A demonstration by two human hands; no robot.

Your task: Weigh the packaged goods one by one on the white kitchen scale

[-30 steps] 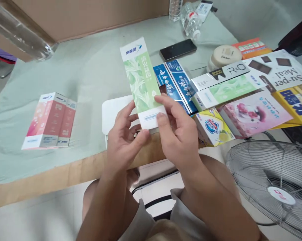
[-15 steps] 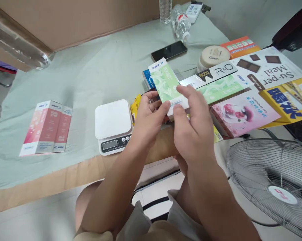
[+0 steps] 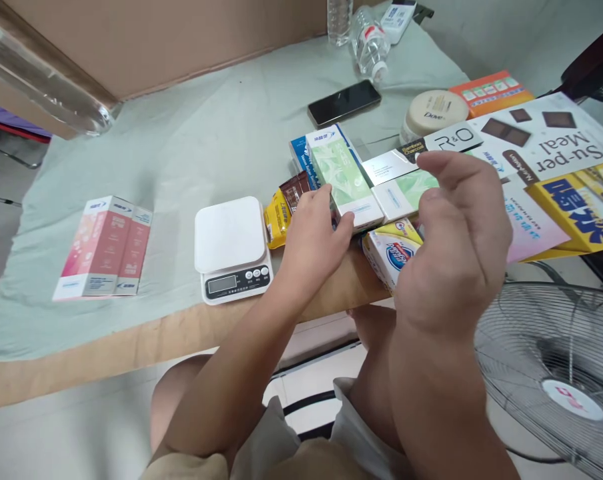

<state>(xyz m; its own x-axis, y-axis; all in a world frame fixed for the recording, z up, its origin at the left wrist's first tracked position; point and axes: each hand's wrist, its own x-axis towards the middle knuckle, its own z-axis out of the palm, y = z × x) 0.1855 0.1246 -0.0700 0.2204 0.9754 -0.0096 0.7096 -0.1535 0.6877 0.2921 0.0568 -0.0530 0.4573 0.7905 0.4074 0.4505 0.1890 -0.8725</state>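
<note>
A green-and-white toothpaste box [image 3: 340, 167] lies on top of the blue toothpaste boxes [image 3: 300, 152] in the middle of the table. My left hand [image 3: 312, 237] grips its near left corner, fingertips on the side and thumb at the near end. Above the pile's near edge, my right hand [image 3: 451, 253] is raised with nothing visible in it; thumb and index finger are apart, the other fingers curled. Beneath and beside it are a yellow soap box [image 3: 390, 250], a second green toothpaste box [image 3: 399, 199] and the R&O box [image 3: 454, 138].
A white kitchen scale [image 3: 230, 233] stands left of the pile, beside yellow and brown packets [image 3: 278, 217]. Further left are two pink boxes [image 3: 101, 247]. A phone [image 3: 344, 103], Dove jar [image 3: 434, 113] and plastic bottle [image 3: 370, 47] lie behind. A fan [image 3: 556, 353] stands at right.
The green toothpaste box went from upright in both hands to lying on the blue boxes. My right hand has let go and moved right; my left stays on the box. The scale is uncovered.
</note>
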